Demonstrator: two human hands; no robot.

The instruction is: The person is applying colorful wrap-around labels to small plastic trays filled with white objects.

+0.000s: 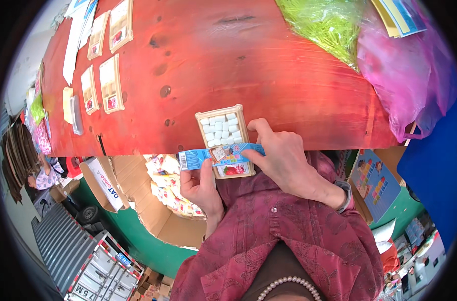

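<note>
A beige plastic tray (pixel 242 119) filled with small white pillow-shaped pieces (pixel 222 130) lies tilted over the table's near edge. Across its lower part runs a blue printed cardboard strip (pixel 191 159); below that, a picture of strawberries (pixel 233 170) shows in the tray's near end. My left hand (pixel 202 190) grips tray and strip at the left, its thumb upright against the strip and its other fingers partly hidden. With the thumb of my right hand (pixel 283 158) on the strip's right end, I hold that end; the index finger is bent beside the tray's right edge.
Several similar trays (pixel 112 83) stand at the left of the red table (pixel 228 65). Green and pink plastic bags (pixel 396 75) lie at the far right. Below the edge are an open carton (pixel 176 231) of small packets (pixel 170 185) and, at right, a box with blue printed cards (pixel 374 183).
</note>
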